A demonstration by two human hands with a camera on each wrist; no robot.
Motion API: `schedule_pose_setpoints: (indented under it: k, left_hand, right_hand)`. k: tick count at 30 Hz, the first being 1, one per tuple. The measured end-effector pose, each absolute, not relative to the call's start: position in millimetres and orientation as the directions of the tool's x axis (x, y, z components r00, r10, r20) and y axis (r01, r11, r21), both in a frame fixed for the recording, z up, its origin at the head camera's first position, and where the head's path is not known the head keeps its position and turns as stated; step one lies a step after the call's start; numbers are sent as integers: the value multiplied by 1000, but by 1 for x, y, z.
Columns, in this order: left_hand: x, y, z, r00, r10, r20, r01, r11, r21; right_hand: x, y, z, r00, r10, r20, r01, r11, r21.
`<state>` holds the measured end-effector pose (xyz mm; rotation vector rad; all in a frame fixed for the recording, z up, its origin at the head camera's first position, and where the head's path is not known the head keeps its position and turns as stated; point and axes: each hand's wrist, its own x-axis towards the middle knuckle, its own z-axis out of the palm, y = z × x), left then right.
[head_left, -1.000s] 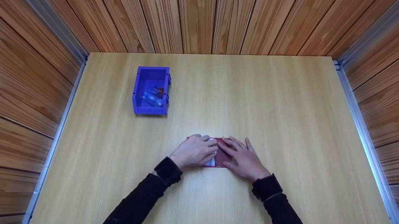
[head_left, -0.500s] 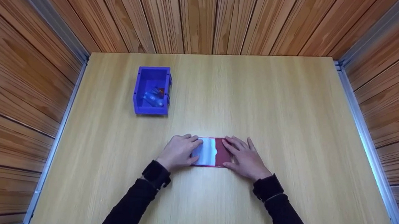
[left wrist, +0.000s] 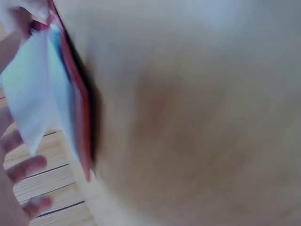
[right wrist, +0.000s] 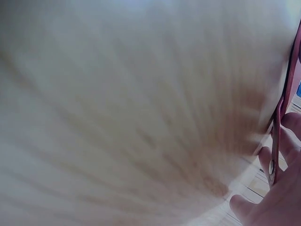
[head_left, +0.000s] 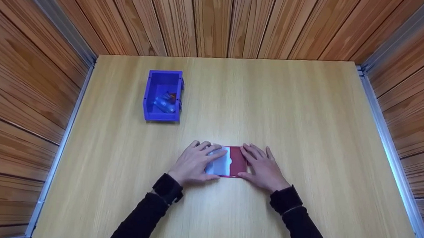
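Note:
A small red card holder (head_left: 238, 162) with whitish, see-through pages (head_left: 220, 166) lies opened out on the table. My left hand (head_left: 193, 163) is over its left side, the fingers spread and one stretched across the pages. In the left wrist view a pale page (left wrist: 28, 89) stands raised off the red cover (left wrist: 83, 127), close to that hand's fingers (left wrist: 28, 168). On the right side, my right hand (head_left: 263, 169) rests with straight fingers at the red flap's edge. A narrow red strap with a metal snap (right wrist: 272, 167) shows beside its fingers in the right wrist view.
At the back left of the wooden table (head_left: 292, 114) stands a blue bin (head_left: 164, 76) containing a clear bluish plastic item (head_left: 164, 104) and a small orange-brown thing. Plank walls and metal rails (head_left: 394, 163) border the table.
My left hand first drew leftward, uncovering the pale pages, then came slightly back right with its fingers reaching over them. My right hand has stayed nearly still at the red flap.

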<state>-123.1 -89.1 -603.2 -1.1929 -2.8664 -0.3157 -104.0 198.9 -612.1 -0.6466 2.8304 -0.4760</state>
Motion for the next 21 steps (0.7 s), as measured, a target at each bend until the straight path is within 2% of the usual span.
schedule_pose_setpoints:
  k: [5, 9, 14, 18, 21]
  left_hand:
    - [-122, -82, -599, -684, 725, 86, 729, 673, 124]
    - [-123, -71, -602, -656, 735, 174, 755, 643, 130]
    - [-127, -61, -608, -587, 748, 311, 802, 589, 98]
    - [-132, -62, -613, -544, 761, 353, 819, 573, 28]
    - [-135, -66, -616, -533, 766, 360, 826, 564, 23]
  right_hand:
    - [-104, 199, -614, -884, -453, -118, -388, 849, -359]
    - [-104, 201, -614, -889, -445, -110, -380, 850, -365]
    - [-104, 200, -613, -890, -443, -110, -376, 847, -376]
    - [-104, 199, -613, -891, -441, -111, -372, 848, -378]
    - [-105, 199, -613, -890, -438, -123, -368, 852, -372]
